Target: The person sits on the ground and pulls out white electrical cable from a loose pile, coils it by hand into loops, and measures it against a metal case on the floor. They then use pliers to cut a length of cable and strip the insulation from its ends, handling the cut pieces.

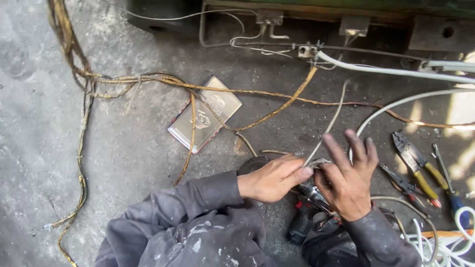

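Kneeling over a grey concrete floor (39,123), the person shows two grey, paint-flecked sleeves (198,222) at the near edge of the view. Left hand (273,178): grip closed, thumb and fingers pinched on the end of a thin grey wire (332,121). Right hand (349,180): thumb and lower fingers closed on the same wire end, touching the left fingertips; upper fingers spread and raised. Wire location: its end sits between the two hands, just above the floor, and its length runs up and away to the right towards the far fittings. Beneath the hands lies a black drill (303,220) with a red detail, partly hidden. Right of the right hand, on the floor: red-handled pliers (403,185), then yellow-handled pliers (418,165), then a blue-handled tool (448,190), all close together. A coil of white cord (445,247) lies at the near right corner. Further out, left of centre, a flat metal tin (204,114) lies on the floor with frayed yellow cable (79,148) crossing it; that cable loops along the left side. At the far edge, a white cable (396,71) runs right from a small junction block (307,51) below a green frame (376,7).
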